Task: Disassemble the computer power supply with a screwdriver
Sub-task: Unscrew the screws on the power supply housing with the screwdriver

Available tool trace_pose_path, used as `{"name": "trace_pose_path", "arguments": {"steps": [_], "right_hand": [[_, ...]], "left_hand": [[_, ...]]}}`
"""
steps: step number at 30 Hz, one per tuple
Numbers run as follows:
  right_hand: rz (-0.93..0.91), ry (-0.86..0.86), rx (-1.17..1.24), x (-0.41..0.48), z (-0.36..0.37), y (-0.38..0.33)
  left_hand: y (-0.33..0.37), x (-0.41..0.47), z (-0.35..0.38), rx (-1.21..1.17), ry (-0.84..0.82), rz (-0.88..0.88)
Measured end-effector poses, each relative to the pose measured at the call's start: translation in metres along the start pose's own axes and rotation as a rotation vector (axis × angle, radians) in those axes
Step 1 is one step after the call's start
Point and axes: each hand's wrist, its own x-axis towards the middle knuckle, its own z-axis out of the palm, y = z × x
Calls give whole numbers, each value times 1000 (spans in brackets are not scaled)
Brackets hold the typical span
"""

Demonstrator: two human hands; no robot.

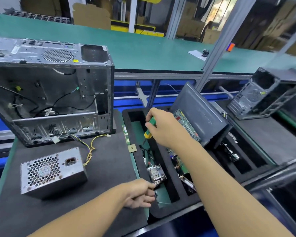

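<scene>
The grey metal power supply [51, 173] lies on the dark mat at the lower left, its honeycomb fan grille facing me and its yellow and black cables [89, 147] trailing toward the case. My right hand [164, 127] grips a green and yellow screwdriver [149, 128], tip down over the black foam tray [161, 211]. My left hand [140, 194] hovers at the tray's near left edge, fingers curled around something small that I cannot make out, just beside a silver heatsink [156, 173].
An open, gutted computer case [50, 93] stands behind the power supply. The tray's slots hold circuit boards [186, 124], cables and a leaning dark side panel [200, 113]. A second case [263, 96] sits at the far right. A green bench [143, 48] runs across the back.
</scene>
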Motion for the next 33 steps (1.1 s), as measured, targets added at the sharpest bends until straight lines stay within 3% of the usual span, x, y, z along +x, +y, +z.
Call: {"name": "trace_pose_path", "arguments": {"steps": [2, 5, 8, 10, 12, 16, 18, 20, 26, 33], "right_hand": [[-1, -1, 8, 1, 0, -5], [-37, 12, 29, 6, 2, -18], [-93, 2, 37, 14, 9, -36], [-124, -8, 43, 21, 16, -50], [-156, -27, 57, 27, 23, -66], [-218, -74, 82, 34, 39, -101], [-243, -93, 106, 37, 47, -118], [-269, -112, 129, 38, 56, -134], [-316, -195, 174, 43, 79, -173], [-241, -238, 195, 49, 105, -180]], "left_hand": [[9, -5, -5, 247, 116, 142], [20, -25, -31, 856, 475, 465], [31, -54, -73, 1347, 669, 751], [39, -75, -105, 1587, 780, 816], [44, -100, -137, 1707, 915, 684], [31, -142, -193, 1708, 934, 322], [16, -156, -212, 1655, 934, 222], [-4, -166, -225, 1554, 999, 260], [-29, -161, -235, 1083, 1156, 687], [-18, -158, -252, 863, 1025, 617]]}}
